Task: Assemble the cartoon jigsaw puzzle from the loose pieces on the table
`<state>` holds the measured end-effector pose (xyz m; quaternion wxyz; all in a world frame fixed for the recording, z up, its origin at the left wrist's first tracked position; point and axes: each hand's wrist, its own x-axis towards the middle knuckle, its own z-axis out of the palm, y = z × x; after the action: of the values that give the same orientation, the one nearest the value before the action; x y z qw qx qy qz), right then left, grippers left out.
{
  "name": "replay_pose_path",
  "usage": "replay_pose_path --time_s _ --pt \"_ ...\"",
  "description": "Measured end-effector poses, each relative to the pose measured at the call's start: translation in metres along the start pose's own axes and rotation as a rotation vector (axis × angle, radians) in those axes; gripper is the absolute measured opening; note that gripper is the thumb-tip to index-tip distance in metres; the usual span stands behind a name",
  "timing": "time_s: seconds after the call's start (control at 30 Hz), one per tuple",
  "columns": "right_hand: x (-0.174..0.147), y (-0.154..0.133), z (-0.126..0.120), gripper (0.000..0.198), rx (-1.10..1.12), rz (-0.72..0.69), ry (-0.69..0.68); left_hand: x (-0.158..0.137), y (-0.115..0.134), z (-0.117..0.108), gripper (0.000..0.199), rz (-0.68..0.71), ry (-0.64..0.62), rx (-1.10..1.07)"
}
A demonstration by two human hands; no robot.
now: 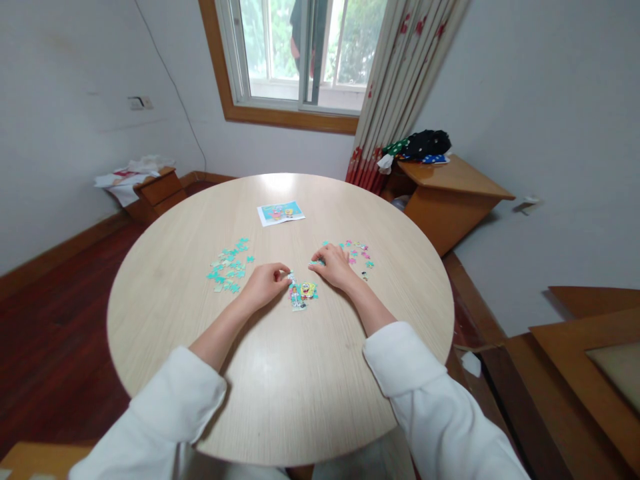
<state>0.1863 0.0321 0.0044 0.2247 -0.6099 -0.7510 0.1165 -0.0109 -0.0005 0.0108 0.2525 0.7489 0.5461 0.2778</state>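
A partly joined jigsaw puzzle (296,297) with a yellow cartoon figure lies on the round table between my hands. My left hand (265,285) is closed in a pinch at its upper left edge, fingertips on a jigsaw piece there. Just above and to the right of the joined part, my right hand (334,265) pinches a teal jigsaw piece (316,263) close to the tabletop. Loose teal and pale green pieces (230,265) are spread left of my left hand. Pink, teal and dark pieces (353,255) lie beyond my right hand, partly hidden by it.
A printed picture sheet (281,213) lies farther back on the round table (280,387). Behind it are a window and a curtain (395,87). A wooden cabinet (450,200) with cloths stands at the right, a small drawer unit (161,193) at the left.
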Motion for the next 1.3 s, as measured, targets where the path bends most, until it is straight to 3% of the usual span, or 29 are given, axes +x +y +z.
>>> replay_pose_path --time_s 0.3,0.43,0.63,1.3 --pt "-0.003 -0.006 -0.008 0.012 0.116 -0.065 0.006 -0.001 0.002 -0.002 0.021 0.007 -0.006 0.011" --pt "-0.004 -0.010 -0.004 0.005 0.302 -0.097 0.000 0.000 0.001 -0.001 0.021 0.003 -0.012 0.022" --pt "-0.004 -0.025 0.012 0.004 0.568 -0.017 -0.035 0.000 -0.001 -0.001 0.024 0.004 -0.014 0.043" --pt "-0.002 -0.031 0.022 0.003 0.447 -0.023 -0.046 -0.001 0.000 -0.002 0.024 -0.014 -0.029 0.039"
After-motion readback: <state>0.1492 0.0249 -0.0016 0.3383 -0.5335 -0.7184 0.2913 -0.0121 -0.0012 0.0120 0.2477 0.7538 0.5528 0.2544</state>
